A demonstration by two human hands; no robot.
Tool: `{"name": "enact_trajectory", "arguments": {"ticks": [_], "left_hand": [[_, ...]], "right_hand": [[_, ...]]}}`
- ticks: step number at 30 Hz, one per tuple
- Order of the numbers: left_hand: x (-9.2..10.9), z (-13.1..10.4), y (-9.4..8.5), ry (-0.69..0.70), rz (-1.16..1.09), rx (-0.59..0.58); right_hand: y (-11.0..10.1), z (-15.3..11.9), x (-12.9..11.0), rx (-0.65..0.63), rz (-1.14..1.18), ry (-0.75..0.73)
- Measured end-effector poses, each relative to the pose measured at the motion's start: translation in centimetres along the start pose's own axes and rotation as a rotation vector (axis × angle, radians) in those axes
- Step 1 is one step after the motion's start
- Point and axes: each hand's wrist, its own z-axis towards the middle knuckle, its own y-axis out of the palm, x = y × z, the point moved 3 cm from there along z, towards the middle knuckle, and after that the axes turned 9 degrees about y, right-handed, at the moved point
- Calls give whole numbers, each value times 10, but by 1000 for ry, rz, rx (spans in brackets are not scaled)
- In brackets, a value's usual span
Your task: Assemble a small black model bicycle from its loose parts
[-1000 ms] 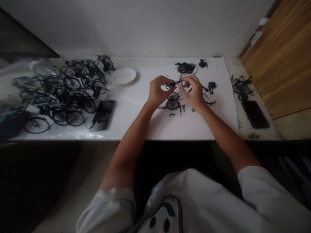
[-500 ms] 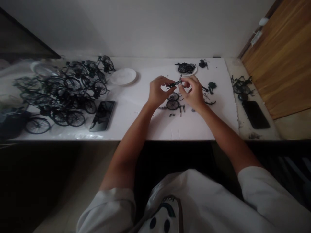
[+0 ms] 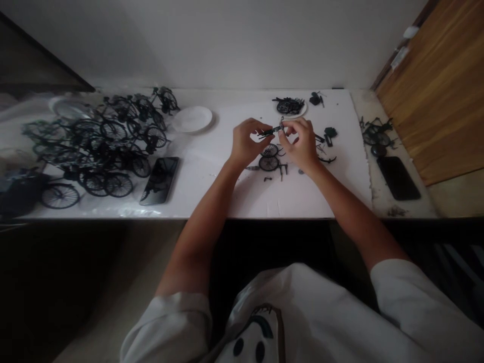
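Between my two hands is a dark miniature bicycle frame (image 3: pixel 271 131), held a little above the white board. My left hand (image 3: pixel 247 141) pinches its left end between thumb and fingers. At its right end, my right hand (image 3: pixel 300 141) grips with thumb and forefinger near a thin upright piece (image 3: pixel 282 124); the fingertips partly hide the join. Just below the hands lie small spoked wheels (image 3: pixel 268 163) and a forked black part (image 3: pixel 283 170). A curved dark part (image 3: pixel 327 160) rests right of my right hand.
Many assembled miniature bicycles (image 3: pixel 113 131) crowd the left side. Near them are a white plate (image 3: pixel 192 120) and a phone (image 3: pixel 160 180). A second plate with black parts (image 3: pixel 290 107) stands behind my hands. Another phone (image 3: pixel 399 177) and a miniature bicycle (image 3: pixel 377 132) lie at the right edge.
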Motion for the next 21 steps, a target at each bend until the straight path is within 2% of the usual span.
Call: {"name": "enact_trajectory", "arguments": {"ticks": [10, 21], "left_hand": [[2, 1, 0, 10, -3, -4], [0, 1, 0, 4, -5, 1]], "right_hand": [[-1, 1, -1, 55, -75, -56], [-2, 2, -1, 26, -74, -43]]}}
